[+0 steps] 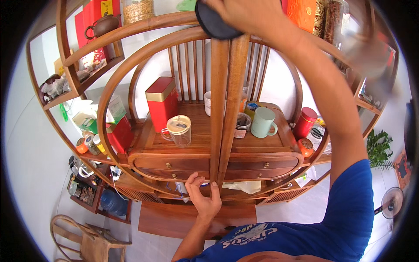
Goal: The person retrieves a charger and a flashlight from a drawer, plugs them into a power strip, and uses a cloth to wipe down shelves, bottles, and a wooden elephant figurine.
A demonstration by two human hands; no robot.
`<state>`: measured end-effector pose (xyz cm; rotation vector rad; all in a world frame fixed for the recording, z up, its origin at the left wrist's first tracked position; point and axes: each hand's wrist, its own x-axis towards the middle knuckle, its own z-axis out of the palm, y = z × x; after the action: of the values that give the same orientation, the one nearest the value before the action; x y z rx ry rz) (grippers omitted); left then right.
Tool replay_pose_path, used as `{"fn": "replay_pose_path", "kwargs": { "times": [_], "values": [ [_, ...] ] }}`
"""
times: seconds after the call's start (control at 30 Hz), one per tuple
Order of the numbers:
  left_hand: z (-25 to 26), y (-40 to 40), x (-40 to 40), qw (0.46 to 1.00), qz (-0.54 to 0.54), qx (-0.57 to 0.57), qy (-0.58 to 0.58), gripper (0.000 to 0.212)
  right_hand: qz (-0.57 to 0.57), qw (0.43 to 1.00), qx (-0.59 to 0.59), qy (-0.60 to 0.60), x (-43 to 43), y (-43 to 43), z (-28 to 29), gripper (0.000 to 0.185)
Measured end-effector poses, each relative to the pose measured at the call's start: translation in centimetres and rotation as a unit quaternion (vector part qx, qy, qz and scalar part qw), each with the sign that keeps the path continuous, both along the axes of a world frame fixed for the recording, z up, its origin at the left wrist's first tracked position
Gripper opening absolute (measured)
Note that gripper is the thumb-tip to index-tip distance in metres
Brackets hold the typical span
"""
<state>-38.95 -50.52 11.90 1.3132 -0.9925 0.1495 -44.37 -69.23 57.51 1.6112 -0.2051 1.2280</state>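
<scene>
My right hand reaches up at the top of the view, gripping a dark round pad. The pad lies against the upper curve of a wooden display shelf, where two upright posts meet the ring. My left hand is lower down, in front of the base of those posts, fingers bent and apart with nothing in them. Whether its thumb touches the wood I cannot tell. Behind the posts stand a red tin, a lidded glass mug and a pale green mug.
A brown teapot and a jar of grain sit on upper shelves. At right are a red canister and an orange persimmon-shaped jar. A wooden chair, water bottle and fan stand lower down.
</scene>
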Motion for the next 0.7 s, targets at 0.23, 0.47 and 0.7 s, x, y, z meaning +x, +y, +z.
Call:
{"fn": "replay_pose_path", "kwargs": {
  "times": [0.23, 0.47, 0.7],
  "values": [
    [0.4, -0.9, -0.1, 0.999, -0.016, -0.040, 0.032, 0.032, 0.048, 0.977, 0.201, 0.055, 0.9, 0.2, -18.9, 0.086],
    [-0.1, 0.2, 0.4, 0.999, -0.029, -0.017, 0.002, 0.035, 0.079, 0.906, 0.317, 0.269, -0.2, -1.0, -36.4, 0.052],
    [-1.3, 1.5, -0.1, 1.000, 0.018, 0.004, 0.005, 0.032, 0.121, 0.965, 0.169, 0.160, 0.1, -1.2, -24.4, 0.028]
  ]
}}
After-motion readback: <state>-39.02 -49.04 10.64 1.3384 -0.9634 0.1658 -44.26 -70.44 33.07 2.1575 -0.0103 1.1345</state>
